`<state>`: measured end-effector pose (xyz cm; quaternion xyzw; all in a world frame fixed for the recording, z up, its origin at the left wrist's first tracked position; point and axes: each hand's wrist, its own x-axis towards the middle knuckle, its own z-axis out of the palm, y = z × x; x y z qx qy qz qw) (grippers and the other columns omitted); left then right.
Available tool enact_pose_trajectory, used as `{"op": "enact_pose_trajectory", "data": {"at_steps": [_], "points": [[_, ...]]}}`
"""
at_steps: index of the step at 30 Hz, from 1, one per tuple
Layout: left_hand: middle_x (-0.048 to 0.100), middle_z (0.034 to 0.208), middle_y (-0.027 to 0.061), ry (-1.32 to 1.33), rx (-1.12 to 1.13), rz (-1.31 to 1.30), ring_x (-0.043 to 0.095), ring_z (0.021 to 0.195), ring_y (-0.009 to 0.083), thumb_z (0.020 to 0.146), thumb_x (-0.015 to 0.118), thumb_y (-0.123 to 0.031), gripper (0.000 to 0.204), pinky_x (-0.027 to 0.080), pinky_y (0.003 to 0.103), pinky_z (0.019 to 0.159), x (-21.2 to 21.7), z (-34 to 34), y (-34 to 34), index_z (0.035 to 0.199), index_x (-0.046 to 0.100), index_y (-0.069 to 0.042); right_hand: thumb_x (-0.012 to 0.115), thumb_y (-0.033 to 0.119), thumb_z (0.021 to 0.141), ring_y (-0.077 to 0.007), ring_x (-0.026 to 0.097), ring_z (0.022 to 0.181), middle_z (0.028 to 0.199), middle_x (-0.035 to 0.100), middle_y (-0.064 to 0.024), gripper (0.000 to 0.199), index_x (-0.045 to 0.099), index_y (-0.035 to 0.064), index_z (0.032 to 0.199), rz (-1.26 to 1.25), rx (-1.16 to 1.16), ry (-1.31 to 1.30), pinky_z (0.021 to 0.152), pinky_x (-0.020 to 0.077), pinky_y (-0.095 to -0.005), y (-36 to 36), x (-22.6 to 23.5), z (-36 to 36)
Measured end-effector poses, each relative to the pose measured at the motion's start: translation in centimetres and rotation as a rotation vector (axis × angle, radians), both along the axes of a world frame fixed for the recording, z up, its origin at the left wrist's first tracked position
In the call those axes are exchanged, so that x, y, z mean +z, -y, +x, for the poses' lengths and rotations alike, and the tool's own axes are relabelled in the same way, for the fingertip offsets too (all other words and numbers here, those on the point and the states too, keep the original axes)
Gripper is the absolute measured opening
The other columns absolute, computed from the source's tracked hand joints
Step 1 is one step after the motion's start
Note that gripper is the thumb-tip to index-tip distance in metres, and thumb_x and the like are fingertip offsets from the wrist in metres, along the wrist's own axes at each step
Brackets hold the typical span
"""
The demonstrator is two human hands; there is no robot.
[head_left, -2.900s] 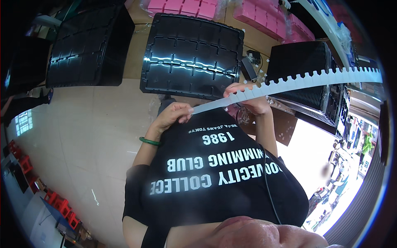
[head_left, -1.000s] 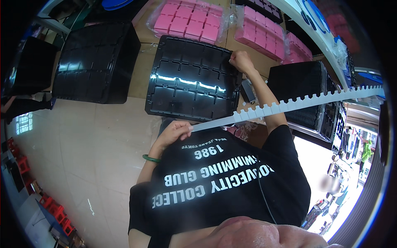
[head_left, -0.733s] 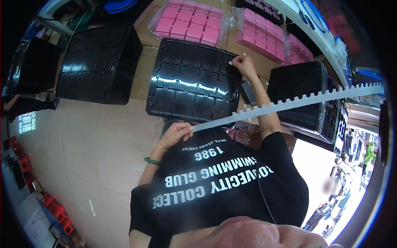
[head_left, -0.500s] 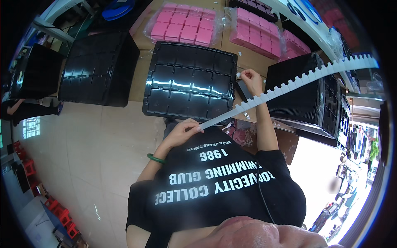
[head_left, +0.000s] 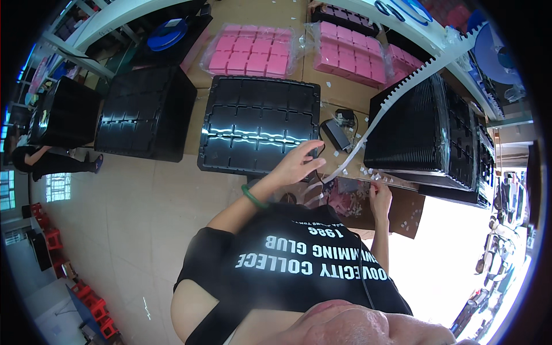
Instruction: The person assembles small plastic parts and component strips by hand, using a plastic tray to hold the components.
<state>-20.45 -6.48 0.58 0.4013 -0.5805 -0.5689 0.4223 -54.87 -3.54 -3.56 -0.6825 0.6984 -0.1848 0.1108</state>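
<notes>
My left hand (head_left: 298, 164) hovers at the front right corner of the black plastic tray (head_left: 259, 123), fingers apart and holding nothing that I can see. At the table's front edge, among small white scraps (head_left: 371, 172), my right hand (head_left: 380, 201) has its fingertips pinched together. Whatever sits in that pinch is too small to make out. A long white strip with a notched edge (head_left: 386, 106) runs from the blue reel (head_left: 495, 54) at upper right down between my hands, over the table edge. A black power adapter (head_left: 336, 135) lies beside the tray.
A tall stack of black trays (head_left: 408, 138) stands to the right. More black trays (head_left: 141, 115) are at the left. Bagged pink foam blocks (head_left: 250, 50) lie behind. An open cardboard box (head_left: 411, 215) holding pink material is below the table edge. Another person (head_left: 54, 158) is far left.
My left hand has let go of the strip and moved right to the tray's corner. My right hand has come down to the table edge. The strip now hangs lower, its near end dropped.
</notes>
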Motion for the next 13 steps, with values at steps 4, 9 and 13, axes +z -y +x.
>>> {"op": "enact_pose_trajectory", "data": {"at_steps": [4,9,13], "points": [[0.063,0.116,0.0113,0.024,0.134,0.145,0.06,0.105,0.0178,0.094,0.059,-0.02,0.035,0.045,0.029,0.094,-0.1,8.1,2.8,0.122,0.057,0.001,0.065,0.008,0.083,-0.0267,0.063,0.083,0.089,0.067,-0.0109,0.011,0.067,0.0022,0.093,-0.11,0.179,0.226,0.075,0.0492,-0.0356,5.1,5.2,8.8],[0.068,0.108,0.0084,0.032,0.409,0.179,0.06,0.102,0.0134,0.093,0.059,-0.017,0.03,0.046,0.026,0.088,0.5,17.2,6.0,0.117,0.061,0.0,0.066,0.01,0.083,-0.0291,0.061,0.088,0.092,0.065,-0.0116,0.013,0.067,0.0027,0.094,-0.219,0.508,0.302,0.078,0.048,-0.0372,19.4,7.1,21.1],[0.068,0.108,0.0076,0.029,0.496,0.203,0.06,0.102,0.0146,0.094,0.06,-0.018,0.03,0.046,0.028,0.089,1.9,21.7,7.7,0.12,0.061,-0.003,0.065,0.013,0.083,-0.0343,0.058,0.099,0.099,0.065,-0.0152,0.018,0.068,0.0034,0.097,-0.124,0.668,0.182,0.086,0.0469,-0.0401,32.5,1.3,28.9]]}}
